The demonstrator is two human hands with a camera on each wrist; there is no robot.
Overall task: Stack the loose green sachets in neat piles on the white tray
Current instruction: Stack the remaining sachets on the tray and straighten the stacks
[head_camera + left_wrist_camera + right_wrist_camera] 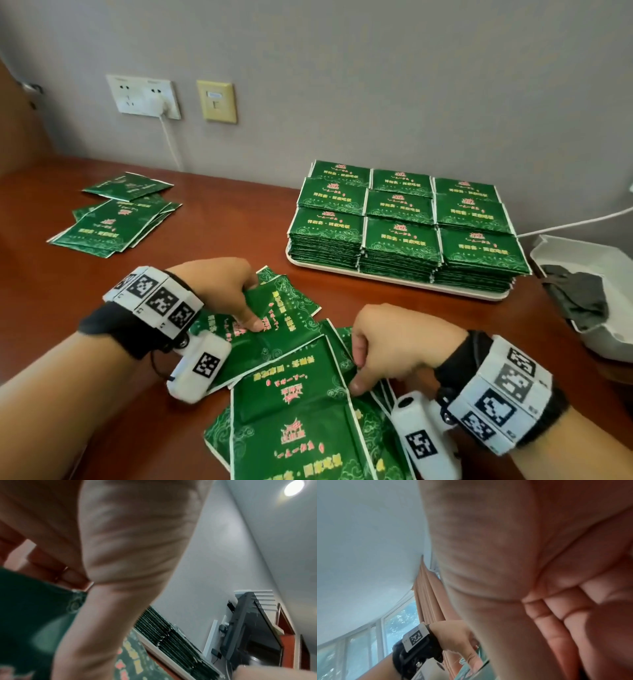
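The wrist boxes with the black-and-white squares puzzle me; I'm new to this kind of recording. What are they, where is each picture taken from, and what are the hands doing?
No machine here: a person works with bare hands, and the bands with patterned squares carry small cameras. The big picture comes from a camera on the head, looking down at a brown table. The two blurry ones come from the wrists, so skin fills most of them.

On the table, a white tray holds nine neat piles of green sachets. More lie loose at the far left and in a near heap.

The left hand pinches a sachet in that heap. The right hand grips the edge of another sachet there. At the right stands a white container with dark cloth inside.
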